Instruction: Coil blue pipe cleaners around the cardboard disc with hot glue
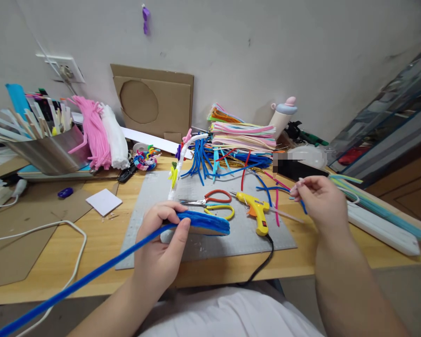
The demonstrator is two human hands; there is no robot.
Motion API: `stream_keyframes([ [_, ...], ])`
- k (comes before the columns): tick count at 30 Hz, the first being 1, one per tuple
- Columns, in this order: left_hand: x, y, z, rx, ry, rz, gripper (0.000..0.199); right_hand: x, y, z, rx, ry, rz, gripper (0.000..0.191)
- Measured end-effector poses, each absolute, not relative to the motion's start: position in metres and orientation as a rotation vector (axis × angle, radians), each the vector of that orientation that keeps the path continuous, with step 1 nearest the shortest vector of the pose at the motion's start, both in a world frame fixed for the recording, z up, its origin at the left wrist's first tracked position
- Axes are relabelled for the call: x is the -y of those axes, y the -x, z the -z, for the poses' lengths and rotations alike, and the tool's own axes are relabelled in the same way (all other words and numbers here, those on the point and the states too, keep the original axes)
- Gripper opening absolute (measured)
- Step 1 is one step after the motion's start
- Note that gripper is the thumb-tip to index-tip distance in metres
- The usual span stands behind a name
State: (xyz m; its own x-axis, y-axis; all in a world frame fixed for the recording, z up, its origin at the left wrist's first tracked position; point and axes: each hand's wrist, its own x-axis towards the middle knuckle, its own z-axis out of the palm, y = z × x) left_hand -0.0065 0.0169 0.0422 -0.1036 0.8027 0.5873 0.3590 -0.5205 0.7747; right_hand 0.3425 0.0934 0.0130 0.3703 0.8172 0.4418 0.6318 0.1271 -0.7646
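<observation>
- Blue-covered piece (205, 223), up in front of the body, above the near part of the grey cutting mat (277, 238); fuzzy blue along the top, a paler brownish face below.
- Held by the left hand (159, 245) at one end, with thumb and fingers pinching it; the other end pointing free toward the right.
- Long blue strip (101, 268), running from under the left thumb down past the forearm toward the lower left corner.
- Right hand (326, 206), raised well apart from the piece, over the right side of the desk (210, 276); thumb and forefinger drawn together at the tips, perhaps on something small and pale, but too blurred there to tell.
- Between the hands, on the mat: a yellow glue gun (258, 208), nozzle toward the upper left, black cord (271, 255) trailing to the near edge.
- Just beyond the piece: scissors (207, 201) with one red and one yellow handle, blades pointing left.
- Farther back: loose blue strips (201, 161) and a stacked pastel bundle (243, 135).
- Toward the left: a white card (103, 201), a metal container (52, 152) full of sticks, pink (98, 135) and white (114, 140) bundles beside it.
- Against the wall: cardboard (175, 105) with a round cut-out.
</observation>
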Motion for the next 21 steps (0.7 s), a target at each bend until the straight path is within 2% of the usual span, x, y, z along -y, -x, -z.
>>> stream_keyframes([
  [3,-0.017,0.005,-0.043,-1.291,-1.810,-1.645,0.013,-0.057,-0.295,-0.031,1.246,1.096,-0.374,0.012],
  [6,-0.018,0.003,-0.044,-1.303,-1.816,-1.644,0.013,-0.027,-0.252,-0.049,1.562,0.713,-0.510,0.013],
  [9,-0.019,0.003,-0.044,-1.312,-1.840,-1.640,0.012,-0.019,-0.223,-0.063,2.032,0.419,-0.252,0.021],
  [12,-0.019,0.003,-0.043,-1.325,-1.859,-1.635,0.011,-0.027,-0.207,-0.071,2.182,0.281,0.227,0.020],
  [14,-0.019,0.003,-0.044,-1.327,-1.858,-1.632,0.010,-0.034,-0.200,-0.071,2.224,0.209,0.398,0.023],
  [19,-0.019,0.002,-0.044,-1.308,-1.853,-1.644,0.010,-0.044,-0.196,-0.063,2.320,0.169,0.227,0.023],
  [21,-0.019,0.002,-0.043,-1.310,-1.847,-1.650,0.011,-0.047,-0.196,-0.059,2.350,0.167,0.326,0.022],
])
